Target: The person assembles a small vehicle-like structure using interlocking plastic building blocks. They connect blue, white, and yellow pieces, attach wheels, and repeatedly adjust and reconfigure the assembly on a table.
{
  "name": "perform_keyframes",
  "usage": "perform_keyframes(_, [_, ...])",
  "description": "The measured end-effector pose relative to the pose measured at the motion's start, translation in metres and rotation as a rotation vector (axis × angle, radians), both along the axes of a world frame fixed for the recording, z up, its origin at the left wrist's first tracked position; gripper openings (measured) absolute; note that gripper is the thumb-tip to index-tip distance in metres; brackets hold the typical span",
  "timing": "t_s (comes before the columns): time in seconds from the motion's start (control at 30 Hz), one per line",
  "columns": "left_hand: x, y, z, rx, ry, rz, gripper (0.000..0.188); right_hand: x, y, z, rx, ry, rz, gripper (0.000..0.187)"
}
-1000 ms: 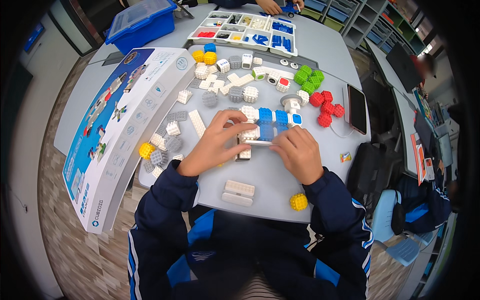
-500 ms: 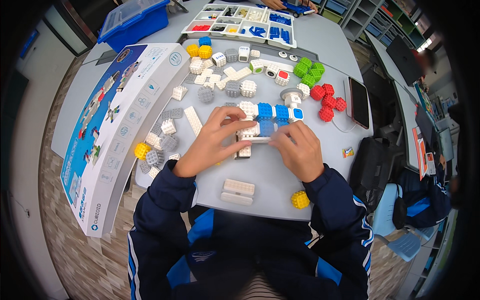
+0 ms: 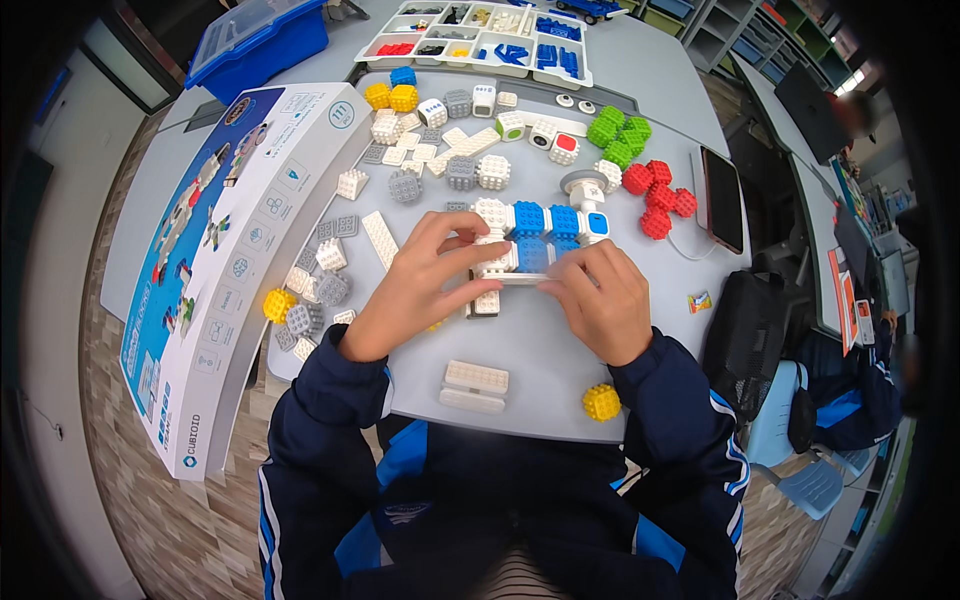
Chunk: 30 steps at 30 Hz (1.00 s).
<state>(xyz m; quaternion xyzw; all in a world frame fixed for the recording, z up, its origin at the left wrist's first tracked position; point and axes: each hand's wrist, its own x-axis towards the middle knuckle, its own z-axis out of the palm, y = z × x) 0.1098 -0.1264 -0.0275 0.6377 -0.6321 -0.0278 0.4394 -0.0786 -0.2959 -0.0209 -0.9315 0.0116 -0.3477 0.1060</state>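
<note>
A build of blue and white studded cube blocks [image 3: 530,219] lies on the table in front of me, in two rows. My left hand [image 3: 420,285] is closed around its left end, with fingers on the white blocks and the thumb at the near side. Along the near row runs a narrow white strip [image 3: 522,279]. My right hand [image 3: 604,300] pinches this strip's right end, its fingertips partly hidden. A round grey-topped white piece [image 3: 585,190] stands behind the build's right end. Nearer me lie two white plates [image 3: 475,385] and a yellow cube block [image 3: 601,402].
Loose white and grey blocks [image 3: 405,186] spread behind and left of my hands. Green blocks [image 3: 618,135], red blocks [image 3: 657,205] and a phone [image 3: 708,205] are at the right. A large box [image 3: 235,260] leans at the left; a sorting tray [image 3: 478,68] stands at the back.
The view has shifted slightly, and another person's hands at the far edge have left it. My hands keep nearly the same hold on the build and strip.
</note>
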Motion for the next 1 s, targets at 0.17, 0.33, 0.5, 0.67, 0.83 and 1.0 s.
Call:
perform_keyframes(0.17, [0.001, 0.000, 0.000, -0.005, -0.009, 0.010, 0.043, 0.003, 0.000, -0.001, -0.046, -0.006, 0.002, 0.021])
perform_keyframes(0.33, [0.002, 0.001, 0.001, 0.008, 0.011, -0.006, 0.043, 0.004, 0.001, -0.002, -0.074, -0.009, 0.004, 0.022])
perform_keyframes(0.5, [0.000, 0.000, 0.002, 0.002, 0.001, -0.001, 0.043, 0.004, 0.000, -0.002, -0.070, -0.019, 0.005, 0.022])
perform_keyframes(0.67, [0.000, -0.001, 0.002, -0.006, -0.021, -0.001, 0.042, -0.005, -0.005, 0.010, -0.040, 0.095, -0.092, 0.036])
perform_keyframes(0.83, [-0.003, -0.002, 0.002, -0.004, -0.051, 0.004, 0.042, -0.011, -0.011, 0.021, 0.096, 0.255, -0.212, 0.053])
perform_keyframes(1.0, [-0.005, -0.003, 0.002, 0.000, -0.080, 0.018, 0.043, -0.010, -0.016, 0.023, 0.029, 0.312, -0.172, 0.056])
